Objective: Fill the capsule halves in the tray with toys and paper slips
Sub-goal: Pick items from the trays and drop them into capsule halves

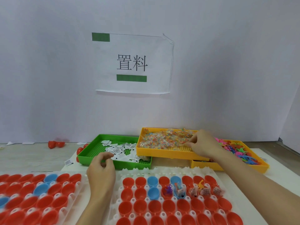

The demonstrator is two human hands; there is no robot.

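From the head view, your right hand reaches into the upper yellow tray at the far side of the surface, its grip nearly closed, with thumb and fingertips pinching at the clear packets of coloured beads piled there; you cannot tell whether one packet is already lifted. Your left hand hovers at the near edge of the green tray, fingers curled loosely and thumb close to the forefinger, just above the white paper slips; whether a slip sits in that grip cannot be made out.

A second yellow tray, partly under the first and toward the right edge, holds bright plastic toy figures.

Nearest you, the white capsule tray carries rows of red and blue capsule halves. In its second row, toward the right, several halves already hold toys and slips; the rest stand open and bare. Another capsule tray lies at the near left, blurred, also full of red and blue halves.

Loose red halves rest at the far left edge of the surface. A paper sign hangs on the wall behind.
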